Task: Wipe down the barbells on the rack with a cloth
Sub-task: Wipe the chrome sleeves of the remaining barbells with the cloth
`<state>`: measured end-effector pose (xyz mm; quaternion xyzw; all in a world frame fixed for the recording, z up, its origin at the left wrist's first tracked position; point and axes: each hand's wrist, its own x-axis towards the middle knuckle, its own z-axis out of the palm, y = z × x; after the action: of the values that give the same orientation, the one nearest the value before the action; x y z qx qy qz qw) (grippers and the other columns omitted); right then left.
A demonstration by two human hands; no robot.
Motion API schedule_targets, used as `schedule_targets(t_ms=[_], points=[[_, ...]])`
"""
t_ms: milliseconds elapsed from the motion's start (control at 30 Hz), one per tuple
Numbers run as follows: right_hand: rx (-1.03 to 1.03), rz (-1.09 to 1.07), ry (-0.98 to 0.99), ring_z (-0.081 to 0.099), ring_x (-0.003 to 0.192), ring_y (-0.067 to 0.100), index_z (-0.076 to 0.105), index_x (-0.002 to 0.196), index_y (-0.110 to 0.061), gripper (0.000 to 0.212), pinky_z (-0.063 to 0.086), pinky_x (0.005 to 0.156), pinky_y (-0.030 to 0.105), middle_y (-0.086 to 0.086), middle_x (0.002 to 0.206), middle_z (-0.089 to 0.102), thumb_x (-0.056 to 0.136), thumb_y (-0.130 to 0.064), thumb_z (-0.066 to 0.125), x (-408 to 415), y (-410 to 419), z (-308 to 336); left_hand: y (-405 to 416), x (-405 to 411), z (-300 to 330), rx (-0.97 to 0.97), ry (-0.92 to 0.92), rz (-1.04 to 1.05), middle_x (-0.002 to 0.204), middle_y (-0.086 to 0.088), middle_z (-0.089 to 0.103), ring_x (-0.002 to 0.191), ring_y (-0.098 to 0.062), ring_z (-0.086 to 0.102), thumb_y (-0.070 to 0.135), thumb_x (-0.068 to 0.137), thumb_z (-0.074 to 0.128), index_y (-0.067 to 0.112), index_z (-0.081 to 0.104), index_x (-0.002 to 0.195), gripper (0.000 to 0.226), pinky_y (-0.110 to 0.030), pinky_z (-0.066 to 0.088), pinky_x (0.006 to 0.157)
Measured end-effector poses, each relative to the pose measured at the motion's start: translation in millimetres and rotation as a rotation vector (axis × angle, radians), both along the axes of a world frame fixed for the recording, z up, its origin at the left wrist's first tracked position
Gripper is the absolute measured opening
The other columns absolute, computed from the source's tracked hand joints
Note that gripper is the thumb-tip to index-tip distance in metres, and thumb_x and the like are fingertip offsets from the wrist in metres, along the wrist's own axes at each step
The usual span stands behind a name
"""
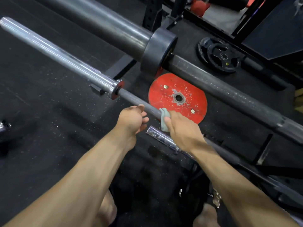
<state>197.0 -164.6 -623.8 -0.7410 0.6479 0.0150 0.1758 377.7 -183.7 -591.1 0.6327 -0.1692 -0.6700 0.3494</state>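
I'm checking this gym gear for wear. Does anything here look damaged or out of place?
The red plate lying flat on the floor under the barbells is heavily scratched, with paint chipped around its centre hole. A black plate also lies loose on the floor beyond the thick bar. Nothing looks spilled.

I note my left hand [131, 118] and right hand [182, 128] on the middle barbell [65, 58]; cloth [164, 119] between them; plate [177, 97] beneath, on floor [49, 120].

two bare forearms, no sleeves; left hand [131, 119], right hand [182, 130] ungloved, no rings; bare knees below.
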Motion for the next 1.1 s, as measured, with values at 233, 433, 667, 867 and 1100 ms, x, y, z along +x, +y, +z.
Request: schedule_targets(t_ms=[233,433,667,867,1100], points=[[0.148,-0.152,0.042,0.052,0.074,0.023,0.036,0.084,-0.029,0.031,0.029,0.071,0.04,-0.008,0.082,0.052,0.109,-0.046,0.026,-49,35,19,-9,-9,0,0.049,-0.033,0.014,0.097,-0.01,0.063,0.091,-0.022,0.058,0.021,0.105,0.05,0.016,0.057,0.09,0.017,-0.048,0.047,0.108],[0.156,-0.006,-0.019,0.047,0.069,0.016,0.037,0.092,-0.025,0.033,0.032,0.069,0.04,-0.009,0.081,0.047,0.111,-0.046,0.02,16,-17,16,-11,-8,-2,0.048,-0.042,0.099,0.105,-0.016,0.071,0.103,-0.029,0.069,0.019,0.105,0.05,0.013,0.058,0.088,0.019,-0.047,0.051,0.105],[0.214,-0.142,-0.048,0.052,0.075,0.012,0.039,0.088,-0.027,0.036,0.033,0.07,0.04,-0.009,0.083,0.054,0.108,-0.052,0.024,-35,16,18,-15,-9,-6,0.105,-0.025,0.089,0.088,-0.007,0.062,0.091,-0.023,0.059,0.017,0.105,0.048,0.017,0.054,0.084,0.022,-0.042,0.051,0.103],[0.135,-0.032,-0.066,0.055,0.077,0.028,0.037,0.087,-0.03,0.037,0.041,0.073,0.044,-0.006,0.08,0.054,0.109,-0.052,0.017,13,-22,4,-16,-17,-7,0.078,-0.05,0.101,0.086,-0.006,0.06,0.084,-0.021,0.06,0.019,0.105,0.05,0.011,0.058,0.089,0.019,-0.034,0.049,0.08],[0.117,-0.286,-0.247,0.059,0.08,0.027,0.047,0.072,-0.027,0.049,0.045,0.078,0.042,-0.001,0.076,0.06,0.111,-0.047,0.025,9,-36,-4,-18,-17,-7,0.084,-0.058,0.109,0.089,-0.005,0.061,0.101,-0.028,0.068,0.025,0.105,0.052,0.01,0.057,0.108,0.016,-0.044,0.053,0.099]])
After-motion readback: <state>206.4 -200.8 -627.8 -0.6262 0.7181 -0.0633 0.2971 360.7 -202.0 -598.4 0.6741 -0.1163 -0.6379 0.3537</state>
